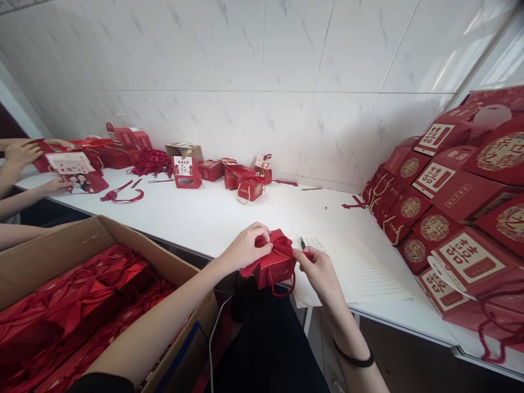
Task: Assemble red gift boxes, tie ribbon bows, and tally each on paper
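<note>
A small red gift box with a twisted cord handle sits at the table's front edge, right above my lap. On its top is a dark red ribbon bow. My left hand pinches the bow's left loop between thumb and fingers. From the other side, my right hand grips the ribbon at the bow's right, its fingers pressed together. Just past my right hand lie a dark pen and sheets of handwritten paper, partly under the box and hand.
An open cardboard carton of ribboned red boxes stands at my left. Stacked red gift boxes fill the table's right end. Along the wall are more boxes and loose ribbons. Other people's hands handle boxes at far left.
</note>
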Tool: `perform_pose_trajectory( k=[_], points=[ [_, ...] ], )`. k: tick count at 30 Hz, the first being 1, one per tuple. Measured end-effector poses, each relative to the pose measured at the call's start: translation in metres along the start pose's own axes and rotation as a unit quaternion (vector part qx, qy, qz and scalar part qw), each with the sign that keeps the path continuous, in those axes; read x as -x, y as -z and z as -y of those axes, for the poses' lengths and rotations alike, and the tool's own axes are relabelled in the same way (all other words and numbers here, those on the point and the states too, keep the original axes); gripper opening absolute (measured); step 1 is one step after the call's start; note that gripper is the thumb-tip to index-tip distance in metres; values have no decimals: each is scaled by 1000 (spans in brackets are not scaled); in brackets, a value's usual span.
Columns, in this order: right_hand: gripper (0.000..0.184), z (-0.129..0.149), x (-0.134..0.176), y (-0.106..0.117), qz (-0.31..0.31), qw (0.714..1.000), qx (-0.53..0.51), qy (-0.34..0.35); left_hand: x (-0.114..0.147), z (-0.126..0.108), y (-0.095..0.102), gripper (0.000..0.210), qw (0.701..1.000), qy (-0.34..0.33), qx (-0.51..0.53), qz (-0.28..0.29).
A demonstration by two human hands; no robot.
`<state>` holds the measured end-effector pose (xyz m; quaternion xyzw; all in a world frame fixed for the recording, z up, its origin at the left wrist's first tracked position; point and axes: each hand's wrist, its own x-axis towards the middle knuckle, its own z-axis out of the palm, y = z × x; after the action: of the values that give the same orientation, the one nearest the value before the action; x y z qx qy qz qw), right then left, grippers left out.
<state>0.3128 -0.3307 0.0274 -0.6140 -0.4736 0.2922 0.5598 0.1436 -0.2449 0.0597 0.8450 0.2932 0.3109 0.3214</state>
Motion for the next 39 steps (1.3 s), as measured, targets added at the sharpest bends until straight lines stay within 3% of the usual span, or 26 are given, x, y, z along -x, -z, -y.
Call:
perform_pose_trajectory(
  k=[6,15,19,22,24,28,31,35,39],
  points=[
    [46,-15,2,-3,23,997,-68,-26,0,-2,-1,6,1000,10,-12,0],
    [42,-15,10,-4,30,975,-219,-36,-1,1,-3,6,1000,21,-6,-4],
    [36,-13,6,13,53,995,-81,-22,-2,2,0,8,1000,22,-2,8],
    [36,-8,-8,30,-40,997,48,39,0,4,8,12,999,22,15,27],
    [40,-2,-20,35,-76,991,77,84,3,6,13,22,999,26,20,15],
    [39,9,-42,22,56,983,108,138,15,11,19,27,997,38,-1,-65],
    [34,15,-50,7,128,975,120,138,25,13,18,22,994,31,-39,-94],
    [37,18,-49,-4,145,988,16,52,30,12,16,15,992,52,-62,-95],
    [43,18,-38,-8,120,989,-85,-3,26,5,14,18,990,108,11,-87]
  ],
)
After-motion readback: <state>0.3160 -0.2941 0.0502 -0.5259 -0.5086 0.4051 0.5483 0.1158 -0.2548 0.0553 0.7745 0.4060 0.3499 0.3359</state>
